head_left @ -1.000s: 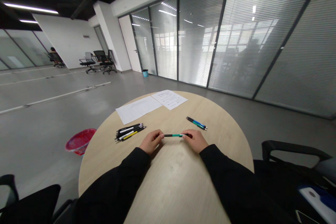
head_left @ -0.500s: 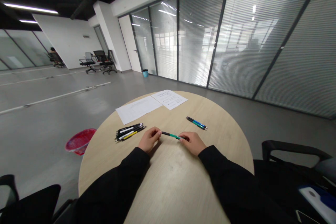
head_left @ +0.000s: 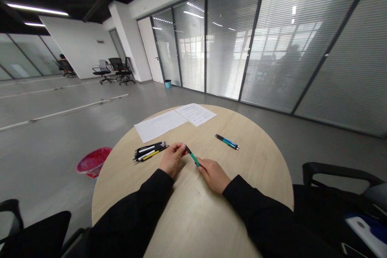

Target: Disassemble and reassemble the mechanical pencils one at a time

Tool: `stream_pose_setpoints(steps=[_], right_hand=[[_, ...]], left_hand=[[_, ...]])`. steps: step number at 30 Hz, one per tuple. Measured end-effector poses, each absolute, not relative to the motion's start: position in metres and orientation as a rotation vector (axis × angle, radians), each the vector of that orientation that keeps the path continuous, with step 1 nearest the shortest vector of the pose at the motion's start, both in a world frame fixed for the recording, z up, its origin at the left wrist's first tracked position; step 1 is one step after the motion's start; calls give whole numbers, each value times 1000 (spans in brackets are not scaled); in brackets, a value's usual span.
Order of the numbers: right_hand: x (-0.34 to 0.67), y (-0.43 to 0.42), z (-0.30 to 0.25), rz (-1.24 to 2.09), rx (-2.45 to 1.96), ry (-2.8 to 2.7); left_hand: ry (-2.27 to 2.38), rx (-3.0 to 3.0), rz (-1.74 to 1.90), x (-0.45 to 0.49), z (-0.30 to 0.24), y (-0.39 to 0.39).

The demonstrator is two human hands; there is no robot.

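A green pen (head_left: 192, 157) with a black front part is held at a slant above the round table, between both hands. My right hand (head_left: 214, 175) grips its green rear end with thumb and fingers. At the upper end, the fingertips of my left hand (head_left: 172, 160) pinch the tip; whether a small part sits between them is too small to tell. Left of my left hand lies a pile of pens (head_left: 148, 152), black, white and one yellow. To the right, a blue and a green pen (head_left: 227, 142) lie side by side.
Two printed paper sheets (head_left: 160, 125) lie at the far side of the wooden table (head_left: 254, 129). A red basin (head_left: 93, 162) is on the floor at the left. Black chairs (head_left: 335, 171) flank the table, with a white and blue object (head_left: 363, 229) on the right one.
The pen has turned from nearly level to a steeper slant, its tip end raised. My right hand has moved left and toward me; my left fingertips rose slightly.
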State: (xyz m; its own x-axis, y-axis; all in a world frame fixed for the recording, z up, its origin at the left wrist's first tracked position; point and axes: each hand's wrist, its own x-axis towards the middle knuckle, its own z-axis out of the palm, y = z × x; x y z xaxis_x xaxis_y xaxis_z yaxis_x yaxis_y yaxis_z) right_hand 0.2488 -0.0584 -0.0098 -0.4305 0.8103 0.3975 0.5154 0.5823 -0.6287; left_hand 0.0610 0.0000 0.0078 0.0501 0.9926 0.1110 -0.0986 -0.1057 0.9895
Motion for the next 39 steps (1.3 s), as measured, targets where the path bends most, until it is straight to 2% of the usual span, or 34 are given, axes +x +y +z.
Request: stream_pose_setpoints(steps=[12,26,39], right_hand=[[243,-63,-12,771,-1051,-1913],[243,-68,-10,449,-878,-2322],[243,-67,-11,323,-881,-2372]], left_hand=[[978,1324,1226,71,7,-5],[928,1263,1222,79,18,-17],[833,1353,1150,79,18,-20]])
